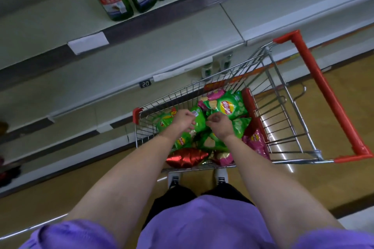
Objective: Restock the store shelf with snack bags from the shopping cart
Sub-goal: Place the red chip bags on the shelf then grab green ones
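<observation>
Now reaching into the shopping cart point(287, 95) beside the shelf point(141, 54): left hand point(183, 120) gripping a green snack bag point(197, 120) lying inside, right hand point(219, 126) pinching another bag's point(229, 106) corner.

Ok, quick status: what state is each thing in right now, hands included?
Left hand: fingers curled, down on a green snack bag; grip unclear.
Right hand: fingers curled, over the green bags; hold unclear.
Shopping cart: loaded with green, pink and red snack bags.
Top green bag: lying flat, sealed, untouched.
Red bag: lying at the cart's near end.
Green bottles: upright on the upper shelf.
</observation>
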`<state>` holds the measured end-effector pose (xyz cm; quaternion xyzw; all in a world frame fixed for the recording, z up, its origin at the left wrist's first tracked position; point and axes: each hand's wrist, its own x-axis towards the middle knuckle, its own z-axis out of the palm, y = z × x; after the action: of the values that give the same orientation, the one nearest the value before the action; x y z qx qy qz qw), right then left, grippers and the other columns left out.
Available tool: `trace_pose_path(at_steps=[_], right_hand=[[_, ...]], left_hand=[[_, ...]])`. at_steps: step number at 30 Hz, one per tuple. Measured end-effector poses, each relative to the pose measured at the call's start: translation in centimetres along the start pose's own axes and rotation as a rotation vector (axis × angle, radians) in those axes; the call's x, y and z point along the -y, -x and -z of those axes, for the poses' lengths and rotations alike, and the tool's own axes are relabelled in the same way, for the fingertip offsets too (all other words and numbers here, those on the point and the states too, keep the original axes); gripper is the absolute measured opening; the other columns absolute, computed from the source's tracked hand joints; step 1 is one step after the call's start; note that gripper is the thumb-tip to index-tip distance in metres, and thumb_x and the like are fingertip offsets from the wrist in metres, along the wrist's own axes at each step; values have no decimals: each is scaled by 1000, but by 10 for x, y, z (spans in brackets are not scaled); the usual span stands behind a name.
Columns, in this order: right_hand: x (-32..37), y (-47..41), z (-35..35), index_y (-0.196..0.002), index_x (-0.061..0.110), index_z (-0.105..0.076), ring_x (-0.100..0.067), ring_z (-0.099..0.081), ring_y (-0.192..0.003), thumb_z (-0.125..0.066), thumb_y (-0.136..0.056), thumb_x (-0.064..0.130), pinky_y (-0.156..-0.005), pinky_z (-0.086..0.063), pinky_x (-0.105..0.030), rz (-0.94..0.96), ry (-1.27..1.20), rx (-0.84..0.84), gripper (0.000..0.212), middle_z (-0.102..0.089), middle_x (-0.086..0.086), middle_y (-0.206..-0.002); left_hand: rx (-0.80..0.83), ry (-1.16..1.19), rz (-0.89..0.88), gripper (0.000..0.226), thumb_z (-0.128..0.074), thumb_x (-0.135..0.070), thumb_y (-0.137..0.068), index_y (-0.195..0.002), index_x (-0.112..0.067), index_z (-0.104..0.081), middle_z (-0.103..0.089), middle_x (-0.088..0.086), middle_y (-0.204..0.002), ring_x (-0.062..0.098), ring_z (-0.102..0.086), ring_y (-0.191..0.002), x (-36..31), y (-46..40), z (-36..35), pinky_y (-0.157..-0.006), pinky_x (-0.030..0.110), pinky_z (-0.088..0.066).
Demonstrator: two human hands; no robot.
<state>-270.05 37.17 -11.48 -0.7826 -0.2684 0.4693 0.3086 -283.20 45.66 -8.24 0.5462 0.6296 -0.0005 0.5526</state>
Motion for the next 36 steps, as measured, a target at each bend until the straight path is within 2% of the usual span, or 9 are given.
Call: trace_pose_path(at_steps=[7, 11, 13, 17, 20, 24, 26, 31, 36], right_hand=[[-8, 10, -67, -91, 17, -63, -30, -67, -93, -74, -86, 16, -81, -53, -37, -95, 18, -45, 12, -72, -10, -94], [-28, 17, -105, -94, 24, -69, -30, -63, -108, -73, -84, 32, -97, -50, -40, -200, 283, -12, 13, -70, -10, -108], [-36, 22, -118, -109, 23, -70, -31, -56, -118, -71, -84, 41, -104, -46, -39, -312, 343, 9, 30, -60, -10, -122], [-50, 25, -139, -138, 14, -52, -36, -47, -128, -69, -87, 42, -108, -41, -42, -484, 370, -34, 61, -50, -19, -137], [-72, 14, -148, -148, 16, -37, -39, -46, -126, -64, -78, 48, -100, -38, -41, -537, 352, -122, 81, -44, -22, -142], [-70, 17, -154, -134, 18, -58, -33, -55, -120, -55, -98, 41, -97, -38, -34, -434, 407, -171, 43, -60, -13, -131], [-63, 19, -158, -123, 6, -63, -34, -59, -112, -60, -96, 36, -92, -41, -33, -432, 378, -199, 40, -65, -18, -121], [-43, 32, -162, -108, -6, -66, -38, -65, -106, -60, -91, 7, -85, -52, -38, -470, 304, -286, 22, -69, -22, -109], [-30, 43, -141, -104, -4, -68, -40, -66, -92, -56, -91, 17, -66, -44, -34, -425, 108, -415, 27, -70, -24, -99]], left_hand=[[95, -129, 0, 18, -52, -9, -98, -83, -17, -58, -66, 7, -85, 20, -62, -67, 44, -33, 38, -57, 29, -50], [218, -212, 6, 19, -51, -7, -98, -83, -18, -57, -65, 6, -82, 17, -61, -63, 76, -42, 47, -53, 25, -47], [288, -261, 10, 18, -50, -8, -99, -85, -16, -57, -65, 6, -80, 16, -59, -62, 93, -44, 48, -57, 27, -47], [379, -343, 2, 14, -50, -13, -102, -99, -9, -64, -64, 6, -87, 20, -59, -72, 120, -50, 52, -68, 33, -52], [430, -374, -3, 13, -50, -18, -104, -108, -12, -62, -65, 7, -100, 21, -63, -84, 130, -52, 56, -76, 34, -56], [438, -383, -18, 16, -50, -17, -103, -113, -11, -61, -66, 8, -106, 25, -66, -95, 132, -54, 63, -87, 39, -57], [434, -396, -23, 16, -50, -15, -103, -113, -9, -61, -66, 10, -106, 24, -65, -93, 134, -54, 66, -86, 40, -57], [440, -421, -32, 7, -56, -11, -99, -105, -13, -60, -66, 12, -106, 23, -62, -84, 132, -49, 62, -72, 35, -54], [528, -574, -144, 76, -90, -19, -72, -136, -17, -49, -61, 12, -130, 31, -60, -115, 115, -40, 51, -100, 46, -51]])
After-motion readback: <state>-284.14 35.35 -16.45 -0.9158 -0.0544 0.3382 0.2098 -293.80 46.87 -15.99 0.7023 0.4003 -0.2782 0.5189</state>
